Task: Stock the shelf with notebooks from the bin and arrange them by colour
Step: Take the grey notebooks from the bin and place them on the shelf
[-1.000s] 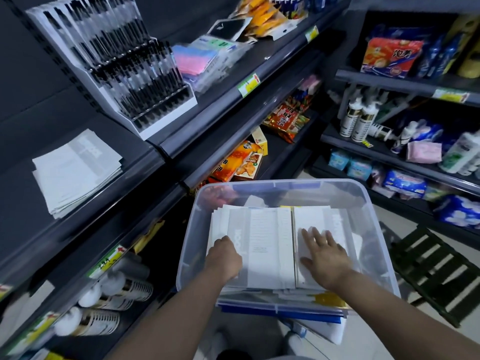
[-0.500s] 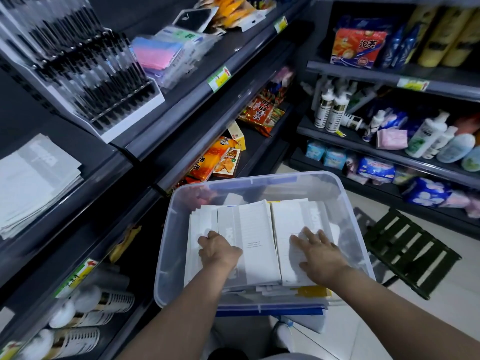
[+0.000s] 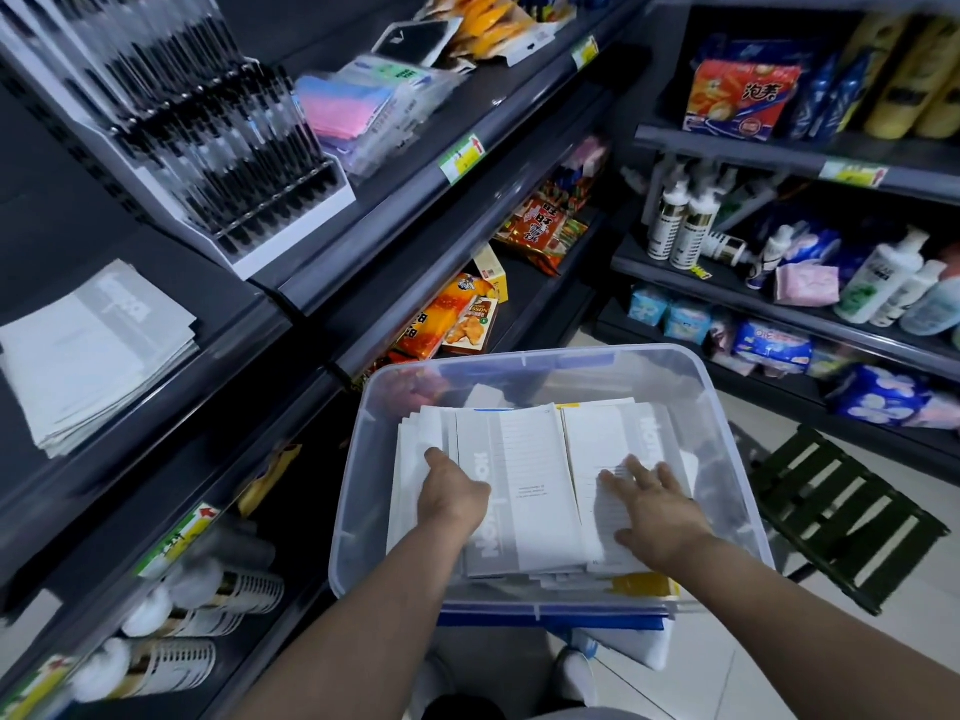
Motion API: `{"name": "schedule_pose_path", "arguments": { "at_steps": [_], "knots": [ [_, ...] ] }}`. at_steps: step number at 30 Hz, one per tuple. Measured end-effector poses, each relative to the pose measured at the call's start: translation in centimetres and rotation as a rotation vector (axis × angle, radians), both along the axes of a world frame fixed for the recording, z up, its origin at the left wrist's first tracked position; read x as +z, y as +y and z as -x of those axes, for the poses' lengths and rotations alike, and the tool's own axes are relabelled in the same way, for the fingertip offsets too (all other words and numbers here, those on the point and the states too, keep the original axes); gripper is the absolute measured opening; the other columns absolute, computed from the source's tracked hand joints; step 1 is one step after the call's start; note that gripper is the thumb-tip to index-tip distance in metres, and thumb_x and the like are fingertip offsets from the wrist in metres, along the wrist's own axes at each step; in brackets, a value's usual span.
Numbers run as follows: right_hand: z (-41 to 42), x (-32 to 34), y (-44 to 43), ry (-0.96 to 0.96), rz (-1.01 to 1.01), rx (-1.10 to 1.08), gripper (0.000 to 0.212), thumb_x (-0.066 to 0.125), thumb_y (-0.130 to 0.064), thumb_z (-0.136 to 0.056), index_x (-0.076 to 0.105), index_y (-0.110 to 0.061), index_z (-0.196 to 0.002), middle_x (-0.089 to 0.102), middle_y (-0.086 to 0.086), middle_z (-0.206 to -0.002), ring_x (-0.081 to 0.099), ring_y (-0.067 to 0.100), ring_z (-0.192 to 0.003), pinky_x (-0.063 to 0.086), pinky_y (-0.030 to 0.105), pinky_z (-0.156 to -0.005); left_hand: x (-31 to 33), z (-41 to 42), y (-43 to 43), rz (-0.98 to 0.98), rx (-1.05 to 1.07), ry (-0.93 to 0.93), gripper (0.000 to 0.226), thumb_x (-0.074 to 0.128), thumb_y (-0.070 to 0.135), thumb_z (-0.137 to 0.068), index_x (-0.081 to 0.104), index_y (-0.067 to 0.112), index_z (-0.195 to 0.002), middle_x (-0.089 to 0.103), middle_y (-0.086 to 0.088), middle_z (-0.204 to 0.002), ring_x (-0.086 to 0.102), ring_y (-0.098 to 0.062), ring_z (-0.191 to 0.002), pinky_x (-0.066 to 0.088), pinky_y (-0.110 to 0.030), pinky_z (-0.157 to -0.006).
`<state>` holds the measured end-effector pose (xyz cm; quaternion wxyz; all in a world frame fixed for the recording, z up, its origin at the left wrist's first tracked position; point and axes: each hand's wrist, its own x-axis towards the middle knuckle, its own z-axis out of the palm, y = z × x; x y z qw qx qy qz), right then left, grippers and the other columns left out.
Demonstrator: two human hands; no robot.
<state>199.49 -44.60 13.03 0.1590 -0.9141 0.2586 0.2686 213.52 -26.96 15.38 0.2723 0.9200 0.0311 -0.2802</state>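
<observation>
Your left hand (image 3: 453, 498) curled, fingers hidden, on the white notebooks (image 3: 524, 491) stacked in the clear bin (image 3: 540, 363); your right hand (image 3: 655, 504) lay spread flat, apparently steadying them for lifting.

To my left the dark shelf (image 3: 234, 304) carries a flat stack of grey-white notebooks (image 3: 98, 350), and just beside it stands a white pen display rack (image 3: 208, 148) with clear packets of pink and blue sheets (image 3: 358, 106) further along. On the shelf below (image 3: 545, 283) lie orange snack bags (image 3: 447, 319). A green slatted stool (image 3: 841, 517) stands on the tiled floor (image 3: 909, 589) to my right.
</observation>
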Motion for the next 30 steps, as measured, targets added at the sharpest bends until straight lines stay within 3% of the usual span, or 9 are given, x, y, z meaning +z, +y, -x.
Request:
{"name": "schedule_pose_path", "arguments": {
  "at_steps": [3,6,12,15,18,21,23,27,30],
  "knots": [
    [0.1,0.0,0.1,-0.008,0.018,0.014,0.076,0.054,-0.030,-0.093,0.005,-0.034,-0.150,-0.007,-0.004,-0.160,-0.006,0.032,-0.147,0.025,0.045,-0.115,0.0,0.9,0.6,-0.032,-0.112,-0.052,0.075,0.054,0.010,-0.092,0.008,0.024,-0.150,0.064,-0.003,-0.109,0.061,-0.021,-0.082,0.051,-0.032,-0.066],
    [0.2,-0.1,0.2,-0.025,0.029,0.023,0.074,0.054,-0.030,-0.093,0.007,-0.034,-0.150,-0.006,-0.005,-0.159,-0.005,0.031,-0.146,0.027,0.044,-0.115,0.5,1.6,1.2,-0.062,-0.190,-0.112,0.086,0.052,0.011,-0.094,-0.006,0.039,-0.151,0.063,0.001,-0.112,0.062,-0.018,-0.083,0.055,-0.032,-0.073],
    [0.4,0.7,-0.1,-0.071,0.016,0.000,0.072,0.055,-0.035,-0.091,0.012,-0.034,-0.149,0.001,0.000,-0.158,0.003,0.031,-0.145,0.026,0.044,-0.115,1.6,0.8,2.4,0.015,-0.194,-0.158,0.074,0.049,0.009,-0.095,0.013,0.042,-0.150,0.059,0.002,-0.131,0.063,-0.023,-0.102,0.056,-0.037,-0.085],
    [0.6,0.8,-0.2,-0.059,0.048,-0.125,0.080,0.054,-0.046,-0.089,0.003,-0.036,-0.150,-0.009,0.011,-0.157,-0.001,0.039,-0.144,0.023,0.050,-0.113,2.5,0.1,3.4,0.035,-0.209,-0.226,0.057,0.047,0.024,-0.097,0.023,0.043,-0.146,0.060,0.004,-0.128,0.062,-0.025,-0.108,0.052,-0.038,-0.090],
    [0.6,0.5,0.4,0.002,-0.011,-0.137,0.084,0.056,-0.054,-0.084,0.002,-0.041,-0.147,-0.010,0.012,-0.157,0.012,0.040,-0.140,0.031,0.051,-0.109,3.5,-0.6,4.4,0.081,-0.190,-0.277,0.037,0.045,0.038,-0.098,0.037,0.048,-0.133,0.063,0.007,-0.119,0.063,-0.021,-0.103,0.050,-0.035,-0.084],
    [0.0,0.4,1.8,-0.005,0.001,-0.051,0.087,0.061,-0.057,-0.077,0.007,-0.046,-0.144,-0.004,0.005,-0.156,0.018,0.038,-0.136,0.032,0.048,-0.106,3.9,-1.3,4.9,0.086,-0.161,-0.314,0.052,0.049,0.023,-0.096,0.034,0.039,-0.143,0.062,-0.001,-0.124,0.061,-0.023,-0.103,0.049,-0.035,-0.082],
    [-0.6,0.6,2.7,-0.025,0.026,-0.012,0.085,0.063,-0.056,-0.074,0.011,-0.046,-0.142,0.001,0.003,-0.154,0.021,0.038,-0.133,0.032,0.047,-0.103,4.6,-1.4,5.1,0.075,-0.125,-0.328,0.046,0.042,0.031,-0.098,0.031,0.044,-0.141,0.060,0.007,-0.116,0.055,-0.017,-0.091,0.044,-0.031,-0.073],
    [-1.5,0.9,2.5,-0.036,0.049,-0.175,0.087,0.065,-0.051,-0.079,0.008,-0.035,-0.143,0.004,0.015,-0.153,0.027,0.040,-0.131,0.036,0.048,-0.103,5.7,-1.0,5.6,0.072,-0.148,-0.326,0.054,0.047,0.021,-0.097,0.029,0.041,-0.144,0.059,0.003,-0.116,0.051,-0.017,-0.089,0.039,-0.028,-0.072],
    [-1.5,0.9,2.0,-0.015,0.060,-0.263,0.100,0.070,-0.052,-0.075,0.004,-0.028,-0.147,0.027,0.017,-0.143,0.034,0.036,-0.126,0.040,0.042,-0.099,6.0,-0.5,5.8,0.120,-0.148,-0.309,0.053,0.049,0.019,-0.097,0.033,0.038,-0.144,0.059,0.003,-0.116,0.047,-0.013,-0.088,0.037,-0.027,-0.072]
  ]
}}
